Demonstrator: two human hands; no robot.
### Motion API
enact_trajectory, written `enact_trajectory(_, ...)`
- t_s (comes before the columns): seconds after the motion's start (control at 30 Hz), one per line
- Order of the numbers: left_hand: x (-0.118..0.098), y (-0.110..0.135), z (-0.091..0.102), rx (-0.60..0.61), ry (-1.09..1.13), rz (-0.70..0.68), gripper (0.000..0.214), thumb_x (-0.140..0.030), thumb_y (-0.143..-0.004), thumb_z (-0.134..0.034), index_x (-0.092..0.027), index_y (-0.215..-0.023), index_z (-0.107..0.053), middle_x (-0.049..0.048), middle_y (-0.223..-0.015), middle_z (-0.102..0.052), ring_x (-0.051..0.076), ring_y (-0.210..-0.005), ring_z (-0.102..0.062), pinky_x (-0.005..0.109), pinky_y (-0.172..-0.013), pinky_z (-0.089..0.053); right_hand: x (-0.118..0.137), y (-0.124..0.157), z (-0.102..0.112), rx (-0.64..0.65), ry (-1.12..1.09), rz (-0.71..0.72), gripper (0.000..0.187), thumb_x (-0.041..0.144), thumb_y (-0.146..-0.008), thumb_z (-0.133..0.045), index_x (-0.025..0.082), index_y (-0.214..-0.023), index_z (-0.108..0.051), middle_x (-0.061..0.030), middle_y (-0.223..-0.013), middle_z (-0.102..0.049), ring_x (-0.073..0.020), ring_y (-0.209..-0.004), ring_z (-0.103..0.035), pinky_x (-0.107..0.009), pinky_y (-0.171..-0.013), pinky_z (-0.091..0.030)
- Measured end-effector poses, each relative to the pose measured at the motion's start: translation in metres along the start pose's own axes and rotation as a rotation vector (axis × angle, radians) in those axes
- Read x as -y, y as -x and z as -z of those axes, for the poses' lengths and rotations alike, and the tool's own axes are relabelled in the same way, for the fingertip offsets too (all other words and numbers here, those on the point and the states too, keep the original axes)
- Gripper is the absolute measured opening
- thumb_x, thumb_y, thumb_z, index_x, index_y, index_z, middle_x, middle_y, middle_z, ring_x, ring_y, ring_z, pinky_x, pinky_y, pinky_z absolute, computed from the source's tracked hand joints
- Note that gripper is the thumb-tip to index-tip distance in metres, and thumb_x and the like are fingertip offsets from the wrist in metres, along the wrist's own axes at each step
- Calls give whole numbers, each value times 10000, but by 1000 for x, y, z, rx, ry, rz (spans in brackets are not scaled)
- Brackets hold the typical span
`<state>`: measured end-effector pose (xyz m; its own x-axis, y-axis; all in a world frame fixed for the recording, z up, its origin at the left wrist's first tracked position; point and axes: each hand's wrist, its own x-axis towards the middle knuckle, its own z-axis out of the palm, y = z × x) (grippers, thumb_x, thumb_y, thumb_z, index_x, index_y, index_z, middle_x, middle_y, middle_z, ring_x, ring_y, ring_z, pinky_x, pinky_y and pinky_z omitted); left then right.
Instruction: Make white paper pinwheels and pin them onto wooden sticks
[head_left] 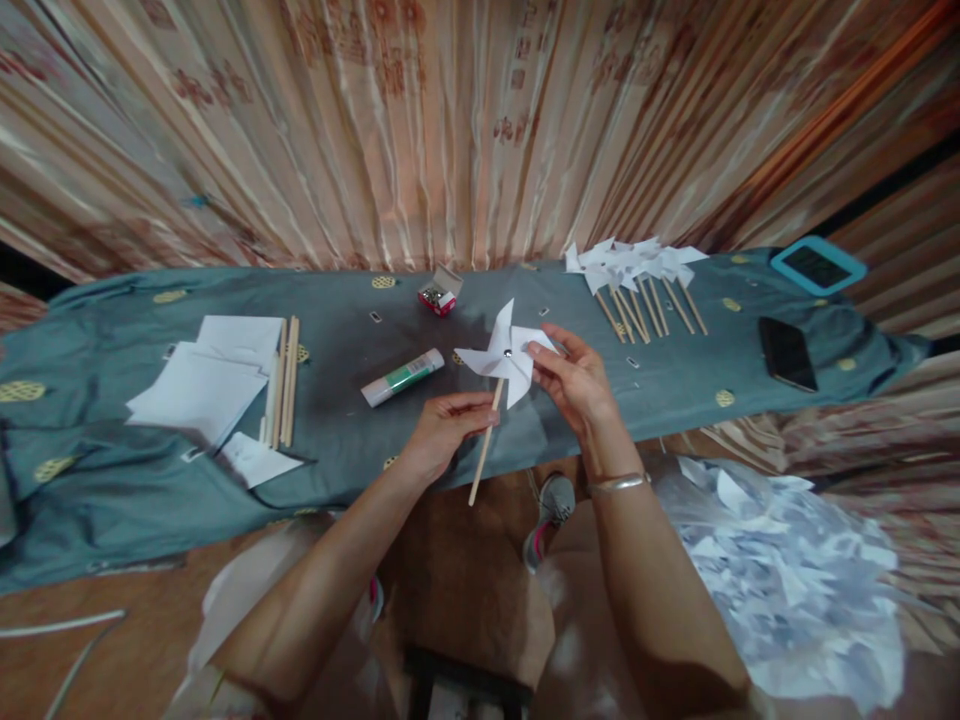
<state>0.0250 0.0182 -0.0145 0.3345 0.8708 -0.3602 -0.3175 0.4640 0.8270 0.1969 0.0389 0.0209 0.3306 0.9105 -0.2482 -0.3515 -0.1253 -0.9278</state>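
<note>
White paper sheets [199, 385] lie on the cloth-covered table [337, 300], just beside some wooden sticks [288, 385]. Next comes a glue stick [403, 377] on its side, with an open red box [438, 300] beyond it. The left hand [444, 432] pinches the stick of a white paper pinwheel [499, 345] — held over the table's near edge — while the right hand's [579, 382] thumb and fingers grip one blade. Farther right lie more pinwheels [637, 266], a black phone [787, 353] and a blue-framed device [819, 266].
</note>
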Motion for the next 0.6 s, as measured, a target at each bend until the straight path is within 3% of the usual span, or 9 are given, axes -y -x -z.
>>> enact_trajectory(0.6, -2, 0, -3, -48, 41, -8, 363, -254, -436, -910, -137, -755, -784, 39, -676, -728, 116, -610, -627, 250, -656, -498, -3, 3, -3, 25, -20, -15, 560, 212, -441, -907, 238, -915, -611, 39, -762, -719, -126, -686, -691, -228, -619, -599)
